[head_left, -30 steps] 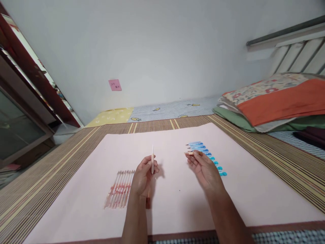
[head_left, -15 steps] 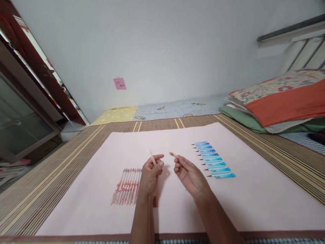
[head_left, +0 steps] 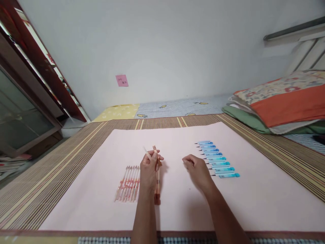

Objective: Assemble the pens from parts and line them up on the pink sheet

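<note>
My left hand (head_left: 149,167) is closed around a slim cream pen part (head_left: 146,152) with a pale pointed end. A short cream-and-brown piece (head_left: 154,148), like a pen cap, also sticks up from its fingers. Beneath and just right of that hand lie cream-and-brown pens (head_left: 157,191), partly hidden by the hand and wrist. My right hand (head_left: 196,167) hovers over the pink sheet with fingers curled together, and nothing shows in them. Nearest to it is a column of blue pens (head_left: 217,159). Clear pens with red patterns (head_left: 128,184) lie in a row left of my left hand.
A large pink sheet (head_left: 88,200) covers the striped mat (head_left: 83,145). Folded bedding (head_left: 286,98) is piled at the right. Behind stands a white wall with a pink note (head_left: 122,80); a cabinet (head_left: 22,112) is at the left.
My right hand has moved right and down, away from my left, and the short cream-and-brown piece has left its fingers. A similar piece now shows in my left hand.
</note>
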`<action>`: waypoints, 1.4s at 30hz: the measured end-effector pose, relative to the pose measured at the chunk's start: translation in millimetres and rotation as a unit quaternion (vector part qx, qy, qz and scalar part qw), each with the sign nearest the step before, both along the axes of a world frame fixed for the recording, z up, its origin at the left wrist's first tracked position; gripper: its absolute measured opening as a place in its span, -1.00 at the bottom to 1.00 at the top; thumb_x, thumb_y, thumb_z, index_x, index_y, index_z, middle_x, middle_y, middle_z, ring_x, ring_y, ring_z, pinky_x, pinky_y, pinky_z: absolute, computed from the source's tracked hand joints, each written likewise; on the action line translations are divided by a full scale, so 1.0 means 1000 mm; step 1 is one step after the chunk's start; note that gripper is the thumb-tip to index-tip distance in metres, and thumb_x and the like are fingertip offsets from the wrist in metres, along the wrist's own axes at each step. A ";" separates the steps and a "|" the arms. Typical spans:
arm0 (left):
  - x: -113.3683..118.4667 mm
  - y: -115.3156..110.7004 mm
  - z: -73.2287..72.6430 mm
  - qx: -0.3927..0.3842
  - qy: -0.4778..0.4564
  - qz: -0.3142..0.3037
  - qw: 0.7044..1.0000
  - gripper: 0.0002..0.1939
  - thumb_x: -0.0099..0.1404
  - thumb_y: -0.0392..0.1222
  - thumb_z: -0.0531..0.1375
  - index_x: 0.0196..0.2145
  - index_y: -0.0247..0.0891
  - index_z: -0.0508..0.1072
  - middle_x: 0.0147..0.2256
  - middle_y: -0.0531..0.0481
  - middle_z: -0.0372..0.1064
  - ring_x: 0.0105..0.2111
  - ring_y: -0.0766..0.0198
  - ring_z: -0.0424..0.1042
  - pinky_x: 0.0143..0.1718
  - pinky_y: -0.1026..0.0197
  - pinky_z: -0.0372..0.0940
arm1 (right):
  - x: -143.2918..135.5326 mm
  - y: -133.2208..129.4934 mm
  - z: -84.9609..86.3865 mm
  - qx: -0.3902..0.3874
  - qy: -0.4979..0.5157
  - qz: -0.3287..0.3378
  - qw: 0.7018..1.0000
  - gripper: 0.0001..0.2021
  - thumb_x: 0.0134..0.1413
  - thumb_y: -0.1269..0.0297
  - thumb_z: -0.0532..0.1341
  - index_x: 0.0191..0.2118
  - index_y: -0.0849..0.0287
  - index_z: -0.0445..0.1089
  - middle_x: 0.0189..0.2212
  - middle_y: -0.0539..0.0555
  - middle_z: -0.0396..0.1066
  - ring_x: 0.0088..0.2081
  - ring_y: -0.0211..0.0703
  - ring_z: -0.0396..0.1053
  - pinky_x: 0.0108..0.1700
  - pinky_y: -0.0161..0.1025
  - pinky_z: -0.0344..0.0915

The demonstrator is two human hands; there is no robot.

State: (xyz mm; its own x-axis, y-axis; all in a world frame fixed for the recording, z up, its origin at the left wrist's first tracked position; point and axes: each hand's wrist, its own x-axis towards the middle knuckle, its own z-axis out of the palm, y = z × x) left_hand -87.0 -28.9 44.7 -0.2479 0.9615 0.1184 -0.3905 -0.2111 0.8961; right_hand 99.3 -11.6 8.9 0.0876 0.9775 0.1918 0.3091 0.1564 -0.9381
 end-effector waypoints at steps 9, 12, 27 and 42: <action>0.003 -0.002 -0.003 -0.021 0.021 -0.045 0.999 -0.61 0.23 0.08 0.34 -0.20 -0.33 0.51 -0.44 0.01 0.43 -0.58 0.48 0.08 -0.51 0.32 0.04 | -0.041 -0.006 -0.020 -0.018 -0.290 0.064 0.955 -0.87 0.11 0.49 0.16 -0.40 0.13 0.36 -0.37 0.06 0.42 -0.39 -0.18 0.33 -0.35 -0.28 0.07; 0.002 -0.003 -0.004 -0.023 0.033 -0.061 0.997 -0.63 0.25 0.07 0.33 -0.22 -0.33 0.51 -0.45 0.02 0.42 -0.58 0.48 0.06 -0.50 0.32 0.04 | -0.044 -0.006 -0.027 -0.004 -0.322 0.070 0.944 -0.83 0.11 0.54 0.12 -0.41 0.14 0.30 -0.42 0.05 0.38 -0.43 -0.20 0.29 -0.39 -0.28 0.02; 0.012 -0.009 -0.004 -0.031 0.115 -0.206 0.971 -0.63 0.23 0.10 0.32 -0.24 -0.31 0.55 -0.46 -0.03 0.43 -0.55 0.41 0.20 -0.51 0.30 -0.01 | -0.020 -0.014 0.047 0.092 0.187 0.004 0.978 -0.85 -0.02 0.17 0.36 -0.36 0.11 0.48 -0.48 0.00 0.46 -0.42 -0.15 0.39 -0.30 -0.22 0.31; 0.014 -0.013 -0.003 -0.025 0.171 -0.232 0.957 -0.69 0.23 0.04 0.34 -0.30 -0.29 0.56 -0.48 -0.03 0.43 -0.51 0.33 0.24 -0.45 0.28 0.09 | -0.002 -0.021 0.061 0.019 0.184 0.153 0.971 -0.85 -0.03 0.20 0.38 -0.44 0.14 0.48 -0.51 -0.01 0.48 -0.42 -0.20 0.35 -0.33 -0.26 0.28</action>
